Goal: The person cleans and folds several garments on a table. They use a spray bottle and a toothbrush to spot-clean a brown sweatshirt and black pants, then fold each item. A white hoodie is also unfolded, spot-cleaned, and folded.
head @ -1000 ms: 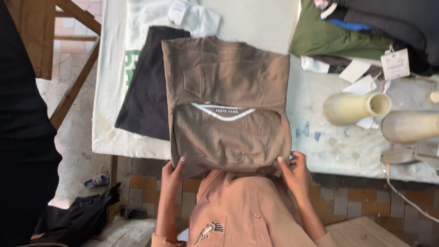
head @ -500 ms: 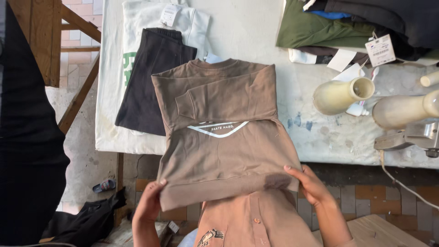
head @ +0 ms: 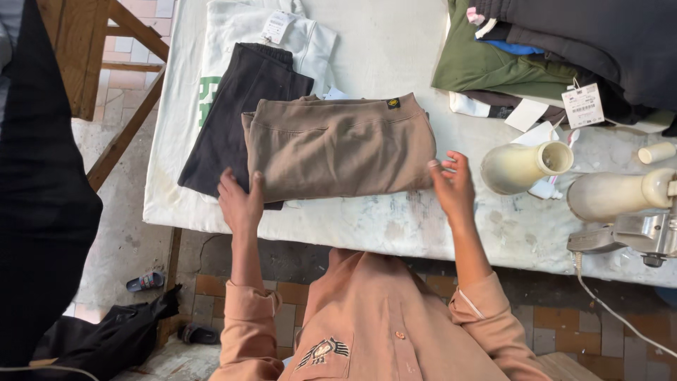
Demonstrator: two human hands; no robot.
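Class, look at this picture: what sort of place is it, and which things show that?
Probably a garment workshop: a folded brown garment on a stained table, tagged clothes piled behind, an iron nearby.

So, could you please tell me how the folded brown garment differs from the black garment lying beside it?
The brown garment is tan, folded into a wide rectangle, and bears a small dark patch near its top edge; the black garment is folded long and narrow and shows no patch. The brown garment lies partly over the black one. The left hand rests on the brown garment's corner, and the right hand is at its other end. Both lie on the white table.
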